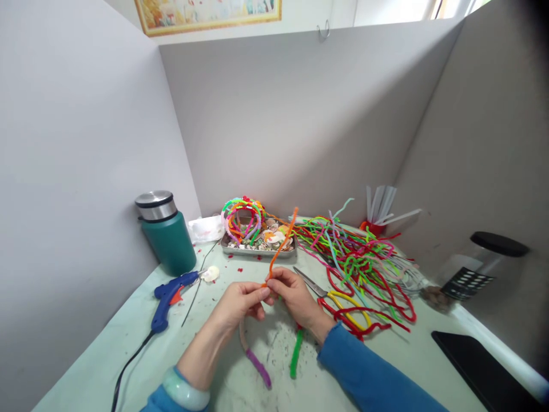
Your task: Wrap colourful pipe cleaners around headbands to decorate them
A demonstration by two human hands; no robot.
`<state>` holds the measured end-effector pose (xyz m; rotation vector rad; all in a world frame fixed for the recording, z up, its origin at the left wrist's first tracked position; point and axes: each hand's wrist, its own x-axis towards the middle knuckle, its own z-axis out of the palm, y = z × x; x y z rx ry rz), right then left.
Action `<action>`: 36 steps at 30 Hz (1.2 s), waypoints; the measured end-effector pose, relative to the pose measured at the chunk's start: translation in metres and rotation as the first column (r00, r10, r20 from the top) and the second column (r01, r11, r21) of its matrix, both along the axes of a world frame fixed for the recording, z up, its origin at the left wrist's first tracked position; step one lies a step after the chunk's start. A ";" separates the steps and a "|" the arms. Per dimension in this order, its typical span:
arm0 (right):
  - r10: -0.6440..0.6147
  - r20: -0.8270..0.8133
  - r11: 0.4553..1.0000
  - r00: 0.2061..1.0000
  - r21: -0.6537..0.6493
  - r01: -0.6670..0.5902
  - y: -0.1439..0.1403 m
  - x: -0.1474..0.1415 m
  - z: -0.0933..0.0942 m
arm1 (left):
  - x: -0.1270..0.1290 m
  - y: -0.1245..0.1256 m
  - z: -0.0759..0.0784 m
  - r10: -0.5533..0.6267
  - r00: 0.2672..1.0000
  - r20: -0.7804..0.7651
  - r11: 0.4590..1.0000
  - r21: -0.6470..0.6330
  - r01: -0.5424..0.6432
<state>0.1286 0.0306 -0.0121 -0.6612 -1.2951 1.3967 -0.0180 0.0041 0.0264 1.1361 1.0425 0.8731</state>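
Near the middle of the table my left hand (245, 302) and my right hand (295, 294) meet with fingertips pinched together. Between them is an orange pipe cleaner (283, 243), its free end sticking up and to the right. Below the hands hangs a curved strand with a purple fuzzy end (259, 369) and a pale stretch above it. A green fuzzy end (296, 355) shows under my right wrist. Whether these ends join the orange piece is hidden by my fingers. Scissors (343, 297) with yellow handles lie just right of my right hand.
Left are a blue glue gun (165, 297), a shell (211, 274) and a green bottle (169, 240). Behind, a metal tray (257, 252) holds shells and colourful rings (244, 220). Right lie tangled pipe cleaners (364, 257), glue sticks (381, 203), a jar (476, 269) and a black slab (480, 366).
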 end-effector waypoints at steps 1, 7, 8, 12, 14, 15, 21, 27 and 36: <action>-0.028 0.005 1.000 1.000 0.014 0.028 -0.001 -0.001 0.000 | 0.000 0.000 0.000 0.016 1.000 -0.018 1.000 0.008 -0.016; 0.085 0.082 0.996 0.993 0.021 -0.087 -0.003 0.004 0.008 | -0.003 0.000 0.000 -0.041 0.998 -0.040 0.999 0.019 0.042; 0.147 0.096 0.989 0.984 0.010 -0.149 -0.003 0.006 0.010 | -0.004 0.000 0.000 -0.069 0.997 -0.036 0.998 0.006 0.069; 0.299 0.104 0.954 0.949 -0.007 -0.300 -0.003 0.013 0.013 | -0.006 -0.002 0.000 -0.125 0.992 -0.003 0.989 -0.083 0.124; 0.328 0.077 0.944 0.941 -0.015 -0.328 -0.004 0.014 0.013 | -0.006 -0.004 0.001 -0.148 0.988 0.037 0.981 -0.120 0.152; 0.342 0.066 0.940 0.937 -0.022 -0.341 -0.004 0.014 0.014 | -0.007 -0.005 0.002 -0.169 0.984 0.059 0.975 -0.134 0.175; 0.397 0.053 0.917 0.916 -0.067 -0.394 -0.008 0.014 0.017 | -0.008 -0.007 0.001 -0.231 0.964 0.131 0.953 -0.167 0.251; 0.315 0.055 0.949 0.947 0.011 -0.316 -0.004 0.014 0.014 | -0.008 -0.003 0.001 -0.178 0.982 0.058 0.977 -0.112 0.183; 0.104 0.221 0.988 0.970 0.089 -0.127 0.001 0.010 0.009 | -0.010 0.000 0.008 -0.041 0.980 -0.193 0.999 0.002 0.042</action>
